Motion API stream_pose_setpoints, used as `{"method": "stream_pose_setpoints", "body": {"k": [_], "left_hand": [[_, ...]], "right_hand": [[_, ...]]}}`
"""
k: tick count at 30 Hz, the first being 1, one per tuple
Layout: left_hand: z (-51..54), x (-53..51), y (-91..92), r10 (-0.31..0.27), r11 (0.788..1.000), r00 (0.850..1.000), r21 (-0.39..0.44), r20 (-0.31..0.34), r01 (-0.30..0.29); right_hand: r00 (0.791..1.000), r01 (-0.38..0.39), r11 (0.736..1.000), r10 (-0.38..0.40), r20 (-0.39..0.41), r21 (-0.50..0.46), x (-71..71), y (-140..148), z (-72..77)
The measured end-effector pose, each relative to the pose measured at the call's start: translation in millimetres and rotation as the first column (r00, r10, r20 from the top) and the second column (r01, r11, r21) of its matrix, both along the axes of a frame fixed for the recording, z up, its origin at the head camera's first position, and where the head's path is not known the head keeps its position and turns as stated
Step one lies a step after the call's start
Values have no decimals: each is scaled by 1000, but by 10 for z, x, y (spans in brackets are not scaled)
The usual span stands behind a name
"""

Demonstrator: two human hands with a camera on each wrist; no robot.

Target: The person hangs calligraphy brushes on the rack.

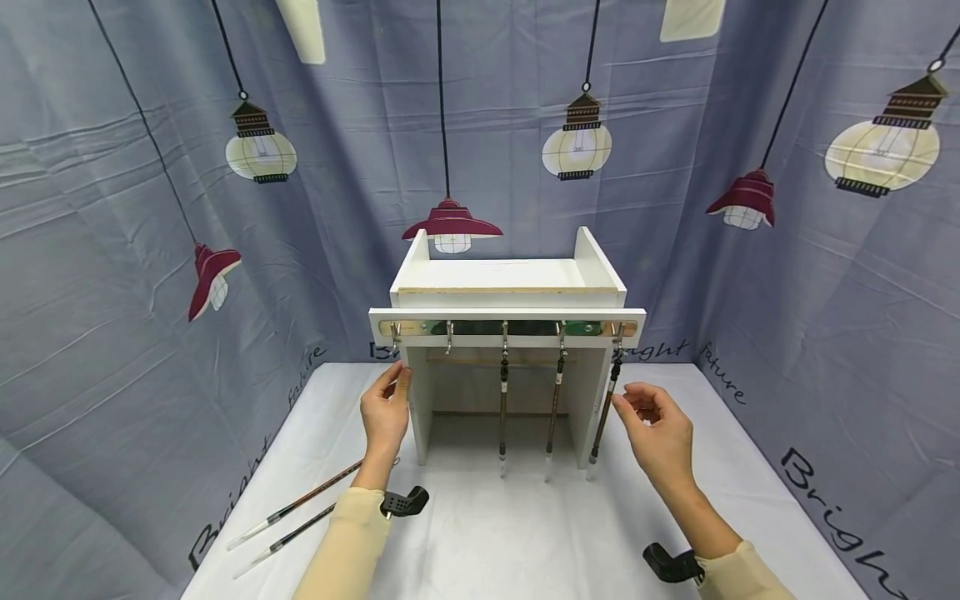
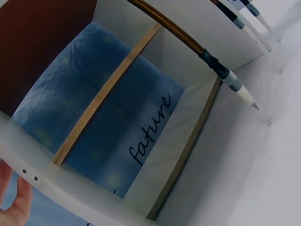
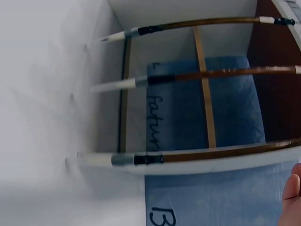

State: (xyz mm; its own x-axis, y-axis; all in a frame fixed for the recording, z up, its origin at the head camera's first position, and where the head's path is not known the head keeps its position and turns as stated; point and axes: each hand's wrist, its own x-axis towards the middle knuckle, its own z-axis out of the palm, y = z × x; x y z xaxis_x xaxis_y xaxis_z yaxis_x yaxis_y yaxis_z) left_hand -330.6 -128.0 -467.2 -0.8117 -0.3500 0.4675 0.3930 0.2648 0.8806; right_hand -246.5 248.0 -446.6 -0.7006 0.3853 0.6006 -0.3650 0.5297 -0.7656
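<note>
A white wooden rack (image 1: 506, 315) with a row of metal hooks stands on the table. Three writing brushes hang from it: one at the middle (image 1: 503, 408), another to its right (image 1: 555, 404) and a third at the right end (image 1: 605, 408). My left hand (image 1: 386, 408) is at the rack's left side panel, its fingers bent beside the outer face; contact is hard to judge. Close to the right-end brush, my right hand (image 1: 660, 429) hovers with loosely curled fingers and nothing in it. The right wrist view shows only part of this hand (image 3: 291, 190), beside the rack.
Two more brushes, an upper one (image 1: 300, 502) and a lower one (image 1: 288, 537), lie on the white table (image 1: 495, 533) at the left, partly behind my left forearm. The two leftmost hooks (image 1: 449, 335) carry no brush. Blue-grey curtains (image 1: 510, 108) enclose the table.
</note>
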Motion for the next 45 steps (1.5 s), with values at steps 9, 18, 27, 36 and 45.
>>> {"method": "stream_pose_setpoints", "body": {"k": [9,18,27,36,45], "left_hand": [[-4,-9,-19,0,1000,1000,-11,-4,0],[-3,2,-14,7,1000,1000,-15,-5,-7],[-2,0,-4,9,1000,1000,-13,-9,-9],[-21,-17,-16,6,1000,1000,-20,-11,-7],[-16,-23,-14,6,1000,1000,-12,-9,-6]], "right_hand": [[991,70,997,-74,113,35,-104,183,-9],[971,16,996,-35,235,84,-266,240,-33],[942,-100,986,51,332,132,-365,267,5],[894,-189,971,109,434,144,-423,270,55],[868,-244,959,151,474,143,-480,280,44]]}}
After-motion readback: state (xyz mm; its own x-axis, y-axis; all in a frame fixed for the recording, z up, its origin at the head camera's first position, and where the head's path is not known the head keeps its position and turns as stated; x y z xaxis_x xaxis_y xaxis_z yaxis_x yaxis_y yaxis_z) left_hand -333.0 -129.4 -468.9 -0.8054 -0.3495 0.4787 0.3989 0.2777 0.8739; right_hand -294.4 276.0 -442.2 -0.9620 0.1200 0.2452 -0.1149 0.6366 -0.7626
